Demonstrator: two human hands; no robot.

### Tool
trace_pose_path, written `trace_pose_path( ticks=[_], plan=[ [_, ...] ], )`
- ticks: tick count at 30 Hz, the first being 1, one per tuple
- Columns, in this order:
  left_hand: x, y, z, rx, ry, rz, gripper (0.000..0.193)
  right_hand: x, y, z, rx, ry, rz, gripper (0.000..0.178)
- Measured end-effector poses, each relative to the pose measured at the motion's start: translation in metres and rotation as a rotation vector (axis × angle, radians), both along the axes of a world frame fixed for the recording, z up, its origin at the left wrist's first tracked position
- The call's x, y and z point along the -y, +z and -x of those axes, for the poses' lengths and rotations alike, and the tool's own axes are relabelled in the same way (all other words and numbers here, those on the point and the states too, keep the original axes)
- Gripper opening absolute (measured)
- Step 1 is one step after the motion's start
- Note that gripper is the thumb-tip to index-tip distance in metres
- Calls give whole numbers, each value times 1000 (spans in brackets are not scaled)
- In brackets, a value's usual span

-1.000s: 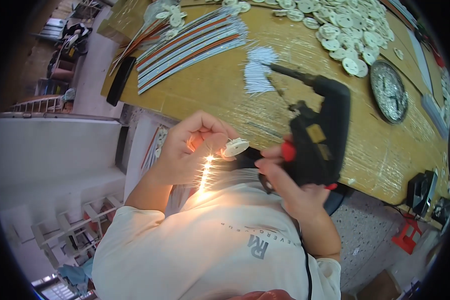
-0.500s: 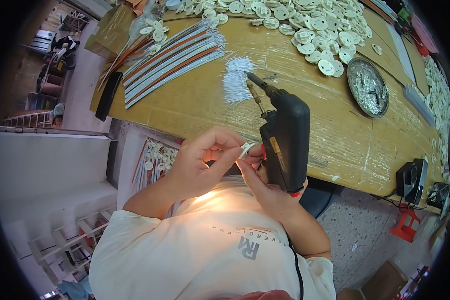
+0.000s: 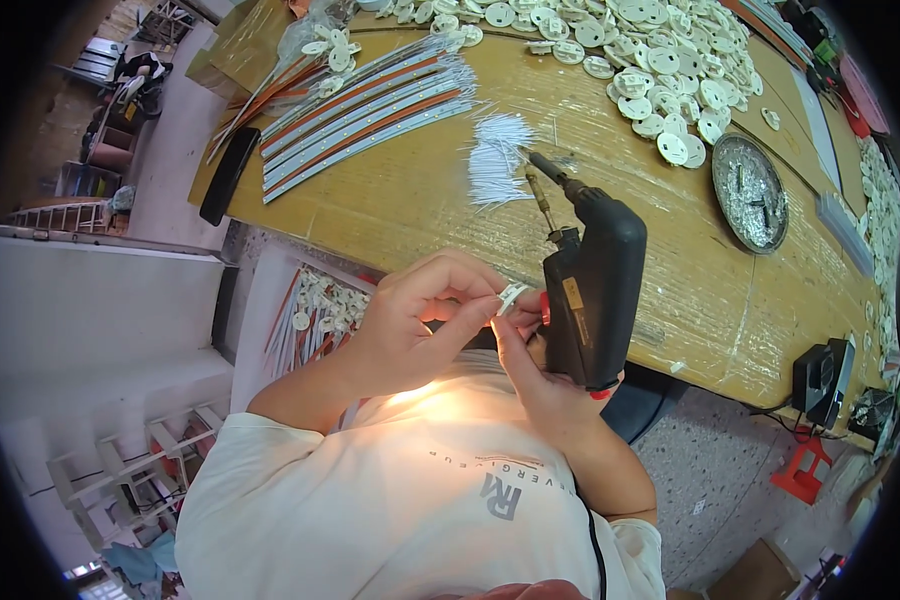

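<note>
Close in front of my shirt, my left hand (image 3: 410,320) pinches a small white round plastic piece (image 3: 511,296) between thumb and fingertips. My right hand (image 3: 555,395) is wrapped round a black soldering gun (image 3: 602,280), whose metal tip and thin feed tube point away over the table. The right thumb also presses against the near side of the white piece, so both hands meet at it. The gun's body hides most of the right fingers. Beyond the tip lies a bundle of short white wires (image 3: 500,165).
LED strips (image 3: 370,112) lie fanned out at the far left, by a black bar (image 3: 230,175). A heap of white discs (image 3: 660,75) covers the far side. To the right stand a round metal dish (image 3: 720,190) and a black device (image 3: 820,370). A bin (image 3: 275,275) sits left below the table.
The whole view has shifted slightly, so the table things appear farther right and lower. My hands keep the same grip, with the white piece turned a little between the fingertips.
</note>
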State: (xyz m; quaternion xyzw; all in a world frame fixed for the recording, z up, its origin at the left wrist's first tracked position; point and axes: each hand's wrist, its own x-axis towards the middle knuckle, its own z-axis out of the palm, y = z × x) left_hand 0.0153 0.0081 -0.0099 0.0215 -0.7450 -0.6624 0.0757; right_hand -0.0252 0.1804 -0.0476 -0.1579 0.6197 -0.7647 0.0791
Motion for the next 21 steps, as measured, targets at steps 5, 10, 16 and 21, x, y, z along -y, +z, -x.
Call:
trace_pose_path(
  ticks=[5,10,16,21],
  plan=[
    [0,1,1,-1,-26,27,7,0,5,1,-67,-35,-50,32],
    [1,3,-1,43,-75,39,6,-1,6,-1,-53,-32,-76,32],
    [21,21,-6,73,-49,32,4,-9,14,4,-21,67,29,38],
    [103,39,-36,449,-73,328,3,-40,30,29,104,-126,174,40]
  ],
)
